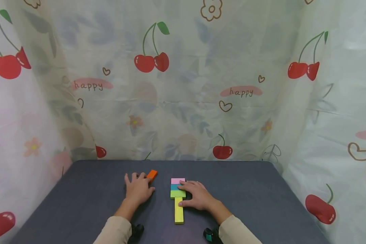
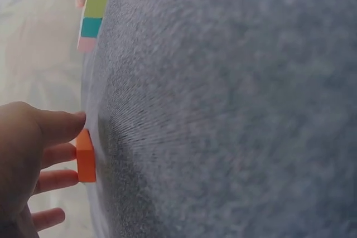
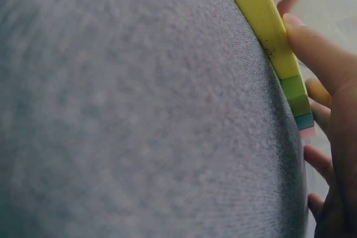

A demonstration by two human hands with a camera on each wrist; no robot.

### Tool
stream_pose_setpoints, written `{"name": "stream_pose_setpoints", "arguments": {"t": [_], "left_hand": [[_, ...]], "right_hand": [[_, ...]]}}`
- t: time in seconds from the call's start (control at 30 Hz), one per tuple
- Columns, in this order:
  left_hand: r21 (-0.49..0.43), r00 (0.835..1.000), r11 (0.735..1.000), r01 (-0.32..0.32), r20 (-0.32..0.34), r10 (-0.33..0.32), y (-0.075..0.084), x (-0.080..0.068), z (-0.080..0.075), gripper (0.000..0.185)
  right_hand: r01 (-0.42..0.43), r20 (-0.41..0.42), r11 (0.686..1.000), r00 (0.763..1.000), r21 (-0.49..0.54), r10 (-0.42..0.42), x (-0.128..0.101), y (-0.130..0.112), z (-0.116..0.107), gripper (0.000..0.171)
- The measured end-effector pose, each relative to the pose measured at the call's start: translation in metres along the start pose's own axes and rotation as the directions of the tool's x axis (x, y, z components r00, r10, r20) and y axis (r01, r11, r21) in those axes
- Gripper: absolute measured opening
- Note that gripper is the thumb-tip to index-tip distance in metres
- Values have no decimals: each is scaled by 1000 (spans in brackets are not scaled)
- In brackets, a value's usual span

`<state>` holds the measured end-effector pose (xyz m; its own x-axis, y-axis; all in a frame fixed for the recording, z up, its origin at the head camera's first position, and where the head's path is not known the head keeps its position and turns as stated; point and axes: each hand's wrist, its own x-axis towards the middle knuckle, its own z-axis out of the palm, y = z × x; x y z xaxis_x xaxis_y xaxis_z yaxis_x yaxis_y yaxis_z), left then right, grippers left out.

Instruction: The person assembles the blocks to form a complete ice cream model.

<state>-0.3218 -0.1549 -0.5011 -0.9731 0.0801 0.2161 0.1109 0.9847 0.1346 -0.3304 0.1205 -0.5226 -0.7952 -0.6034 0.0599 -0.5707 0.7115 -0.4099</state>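
Note:
My left hand [image 1: 138,189] is spread over the table, with fingertips against an orange block [image 1: 152,175]. In the left wrist view, two extended fingers touch the side of that orange block [image 2: 86,157], while the thumb lies just beyond its end. Pink [image 1: 178,181], blue [image 1: 174,187] and green [image 1: 177,194] blocks lie crosswise in a touching row. Below them a long yellow block [image 1: 178,215] points towards me, making a T-like shape. My right hand [image 1: 199,196] rests on this arrangement from the right, its thumb on the yellow block and a finger over the blue one.
The dark grey table [image 1: 94,210] carries the blocks flat on its cloth-like surface. A patterned curtain [image 1: 183,101] with cherries hangs behind the table and along both sides. Dark devices [image 1: 211,234] are strapped at both wrists.

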Motion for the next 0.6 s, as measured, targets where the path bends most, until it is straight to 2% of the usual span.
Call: {"name": "stream_pose_setpoints", "arguments": {"t": [0.17, 0.33, 0.6], "left_hand": [[29, 1000, 999, -15, -19, 15, 3, -2, 2, 41], [16, 999, 1000, -18, -27, 18, 7, -4, 3, 43], [-45, 1000, 999, -26, 15, 26, 17, 0, 7, 48]], "right_hand": [[-14, 8, 1000, 1000, -7, 14, 0, 0, 1, 74], [-17, 9, 1000, 1000, -3, 17, 1, -1, 1, 75], [-18, 6, 1000, 1000, -12, 18, 0, -1, 1, 74]]}}
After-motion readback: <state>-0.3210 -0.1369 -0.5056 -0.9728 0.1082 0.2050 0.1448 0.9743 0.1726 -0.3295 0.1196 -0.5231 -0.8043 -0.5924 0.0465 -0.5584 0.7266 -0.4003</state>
